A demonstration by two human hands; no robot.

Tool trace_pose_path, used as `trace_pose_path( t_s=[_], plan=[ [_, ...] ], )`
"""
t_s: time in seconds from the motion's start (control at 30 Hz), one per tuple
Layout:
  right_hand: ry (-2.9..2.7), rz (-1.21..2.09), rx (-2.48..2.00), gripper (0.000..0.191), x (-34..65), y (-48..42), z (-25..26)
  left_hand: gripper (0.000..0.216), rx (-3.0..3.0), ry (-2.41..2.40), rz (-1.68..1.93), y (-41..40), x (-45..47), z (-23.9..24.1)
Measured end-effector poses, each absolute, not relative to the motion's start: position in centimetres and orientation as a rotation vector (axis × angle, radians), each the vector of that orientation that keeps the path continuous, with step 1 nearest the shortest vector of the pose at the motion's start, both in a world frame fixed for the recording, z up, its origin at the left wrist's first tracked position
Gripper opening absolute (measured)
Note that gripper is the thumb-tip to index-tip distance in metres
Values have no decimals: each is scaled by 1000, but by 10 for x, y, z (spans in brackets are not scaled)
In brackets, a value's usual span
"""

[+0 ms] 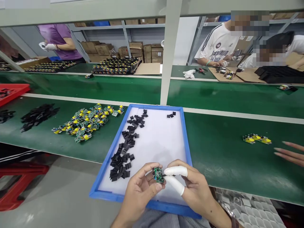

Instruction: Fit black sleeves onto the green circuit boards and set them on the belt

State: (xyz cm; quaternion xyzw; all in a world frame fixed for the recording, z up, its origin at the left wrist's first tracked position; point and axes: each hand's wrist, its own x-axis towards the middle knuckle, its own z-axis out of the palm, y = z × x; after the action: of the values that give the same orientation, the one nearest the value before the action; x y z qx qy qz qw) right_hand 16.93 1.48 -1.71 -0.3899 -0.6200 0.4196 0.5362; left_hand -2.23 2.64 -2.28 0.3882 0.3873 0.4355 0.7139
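My left hand (143, 186) grips a small green circuit board (158, 175) by its edges, its component side facing up. My right hand (193, 183) wears white finger cots on thumb and index finger. These two fingertips pinch a small black piece (164, 175) against the board's right edge; most of it is hidden. Both hands are over the near end of a blue-rimmed white tray (187, 142). Along the tray's left side lie many loose black pieces (125, 142), and a few more black pieces (171, 115) sit at its far right.
Left of the tray is a heap of circuit boards with yellow parts (87, 122), then a pile of black strips (39, 115). A few boards (256, 138) lie at right near another person's hand (291, 152). A post (167, 57) rises behind the tray. Co-workers stand across the bench.
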Motion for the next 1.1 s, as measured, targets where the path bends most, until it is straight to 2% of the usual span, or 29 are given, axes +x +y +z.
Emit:
trace_pose_path(
  t_s=[0.13,0.57,0.87,1.1],
  plan=[
    [-1458,988,-921,36,167,12,-17,42,853,854,964,24,-23,-25],
    [-1644,909,-916,41,173,9,-9,42,942,880,911,23,-30,-33],
    [-1685,1029,-1049,37,177,9,-2,38,1060,945,898,24,-23,-25],
    [-1585,1049,-1034,27,174,12,-14,26,1183,944,1132,22,-19,-30]
  ],
)
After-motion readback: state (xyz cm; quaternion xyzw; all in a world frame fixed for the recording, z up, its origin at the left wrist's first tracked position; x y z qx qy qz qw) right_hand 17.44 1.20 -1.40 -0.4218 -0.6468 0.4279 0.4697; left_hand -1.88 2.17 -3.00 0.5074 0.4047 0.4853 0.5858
